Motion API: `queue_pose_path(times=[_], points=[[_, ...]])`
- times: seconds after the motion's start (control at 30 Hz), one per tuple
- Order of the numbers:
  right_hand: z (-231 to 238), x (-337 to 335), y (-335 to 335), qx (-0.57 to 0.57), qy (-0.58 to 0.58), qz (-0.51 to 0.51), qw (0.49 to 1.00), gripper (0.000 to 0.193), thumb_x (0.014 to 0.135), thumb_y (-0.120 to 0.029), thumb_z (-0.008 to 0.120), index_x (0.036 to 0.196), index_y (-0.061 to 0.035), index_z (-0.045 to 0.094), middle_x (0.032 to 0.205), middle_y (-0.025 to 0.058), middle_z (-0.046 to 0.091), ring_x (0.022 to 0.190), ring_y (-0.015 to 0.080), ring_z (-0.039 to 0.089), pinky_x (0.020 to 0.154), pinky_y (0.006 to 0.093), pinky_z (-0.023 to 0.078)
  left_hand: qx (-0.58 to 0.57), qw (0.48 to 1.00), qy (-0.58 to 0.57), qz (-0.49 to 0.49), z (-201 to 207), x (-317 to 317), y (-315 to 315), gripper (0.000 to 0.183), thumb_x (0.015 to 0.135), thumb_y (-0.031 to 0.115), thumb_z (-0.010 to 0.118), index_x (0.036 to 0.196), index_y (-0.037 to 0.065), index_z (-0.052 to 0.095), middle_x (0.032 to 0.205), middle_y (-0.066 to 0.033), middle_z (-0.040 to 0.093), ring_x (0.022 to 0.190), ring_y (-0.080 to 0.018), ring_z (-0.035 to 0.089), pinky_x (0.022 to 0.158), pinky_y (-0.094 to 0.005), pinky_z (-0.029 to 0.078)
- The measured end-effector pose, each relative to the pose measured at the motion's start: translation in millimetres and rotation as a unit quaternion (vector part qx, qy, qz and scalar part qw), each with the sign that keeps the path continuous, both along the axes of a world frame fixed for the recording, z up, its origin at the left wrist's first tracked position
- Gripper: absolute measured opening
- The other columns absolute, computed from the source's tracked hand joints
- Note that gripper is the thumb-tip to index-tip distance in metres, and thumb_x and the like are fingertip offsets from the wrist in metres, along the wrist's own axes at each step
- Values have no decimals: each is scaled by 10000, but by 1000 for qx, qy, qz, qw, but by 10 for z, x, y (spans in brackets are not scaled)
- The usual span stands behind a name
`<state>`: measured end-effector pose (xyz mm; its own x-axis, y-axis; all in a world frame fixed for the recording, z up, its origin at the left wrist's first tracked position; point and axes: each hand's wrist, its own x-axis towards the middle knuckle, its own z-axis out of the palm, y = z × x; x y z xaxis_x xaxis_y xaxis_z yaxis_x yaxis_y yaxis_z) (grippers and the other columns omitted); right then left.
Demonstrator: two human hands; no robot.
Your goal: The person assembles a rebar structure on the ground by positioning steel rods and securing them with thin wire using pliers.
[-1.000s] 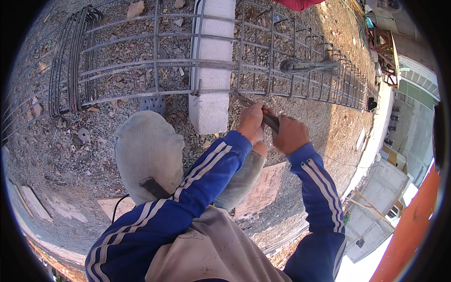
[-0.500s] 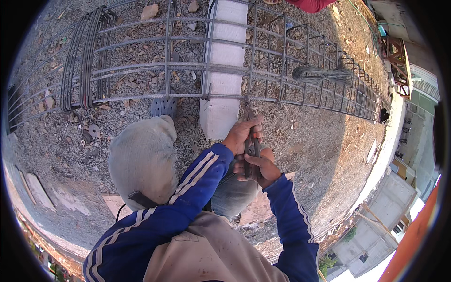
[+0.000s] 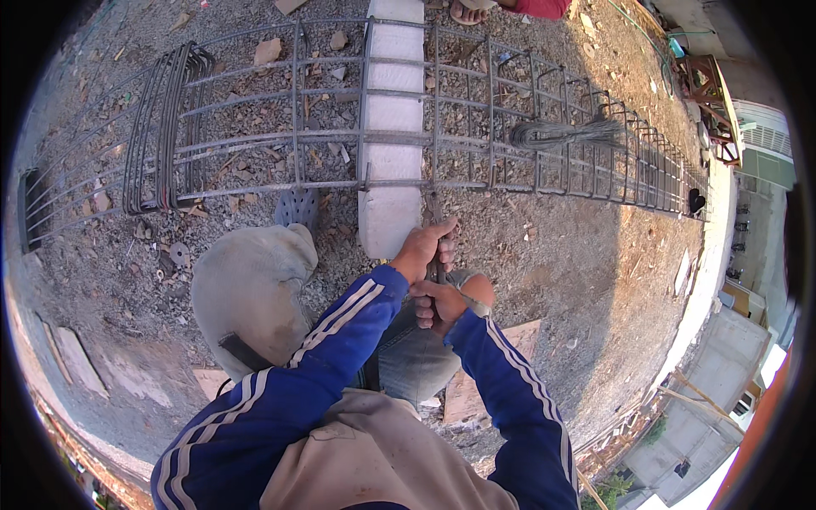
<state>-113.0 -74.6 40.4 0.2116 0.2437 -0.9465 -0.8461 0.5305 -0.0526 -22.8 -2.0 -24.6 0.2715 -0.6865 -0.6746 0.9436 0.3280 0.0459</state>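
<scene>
Both of my hands are closed around a pair of dark long-handled pincers point(image 3: 434, 206). My left hand point(image 3: 422, 250) grips it nearer the jaws, and my right hand point(image 3: 439, 303) wraps the handle ends. The jaws point away from me and meet the nearest bar of a rebar cage point(image 3: 399, 183), just right of a white beam point(image 3: 389, 224) under the cage. Any wire in the jaws is too small to make out. My fingers cover much of the handles.
A bundle of tie wire point(image 3: 569, 133) lies on the cage at right. Several stirrups point(image 3: 161, 127) are bunched at its left. Another person's sandaled foot point(image 3: 467, 13) and red sleeve point(image 3: 544, 7) show at the top. Gravel, stones and a round disc point(image 3: 178, 253) lie about.
The pincers' handles, spread slightly before, now look closer together. Both hands have shifted a little left in the picture. The view has tilted, so the cage sits slightly lower.
</scene>
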Motion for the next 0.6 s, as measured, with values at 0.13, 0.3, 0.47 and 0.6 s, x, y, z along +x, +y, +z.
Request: queue_pose_path(times=[0.13, 0.3, 0.47, 0.6], points=[[-48, -259, 20, 13, -102, -43, 994, 122, 829, -151, 637, 839, -42, 584, 629, 2, 502, 486, 115, 485, 441, 264, 373, 169, 966, -194, -11, 142, -175, -70, 278, 926, 339, 584, 872, 70, 543, 612, -28, 527, 522, -156, 586, 433, -318, 461], [28, -463, 182, -151, -227, 47, 961, 173, 886, -167, 603, 924, 1, 595, 756, 79, 630, 606, 162, 617, 537, 282, 485, 296, 875, -383, 16, 164, -321, 99, 301, 975, 306, 466, 1018, 21, 552, 687, -63, 571, 568, -167, 606, 513, -329, 487], [111, -436, 419, -264, -273, 25, 925, 252, 917, -198, 578, 1011, 36, 590, 832, 105, 663, 646, 171, 639, 584, 286, 501, 451, 683, -563, -117, 513, -209, 361, 310, 955, 268, 428, 1003, 7, 589, 859, -262, 635, 771, -481, 583, 695, -521, 480], [14, -255, 352, -447, -310, 121, 830, 351, 896, -228, 595, 1156, 6, 569, 893, 142, 673, 770, 281, 659, 696, 344, 510, 398, 791, -465, 0, 509, -154, 523, 326, 980, 264, 397, 1041, 1, 580, 830, -159, 670, 707, -259, 668, 607, -394, 529]])
